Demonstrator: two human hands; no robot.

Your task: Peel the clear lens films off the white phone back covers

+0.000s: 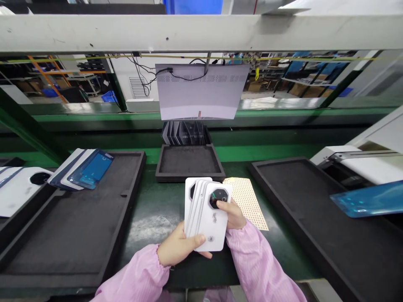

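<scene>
Several white phone back covers (217, 228), each with a black octagonal camera area, are fanned out in a stack between my two hands. My left hand (181, 247) grips the stack at its lower left, thumb on the front cover's face and fingers beneath. On the upper right edge, my right hand (234, 213) is closed with its thumb against the camera area of the front cover. The fingers behind the stack are hidden. Just right of the stack, a yellowish sheet of small red dots (250, 203) lies on the green bench (151, 222).
A black foam tray (69, 235) on the left bears blue-filmed covers (94, 167) at its far end. Behind my hands is a smaller tray (189, 161) with upright dark panels (184, 133). At right, a blue-filmed panel (371, 199) overhangs another black tray (302, 209).
</scene>
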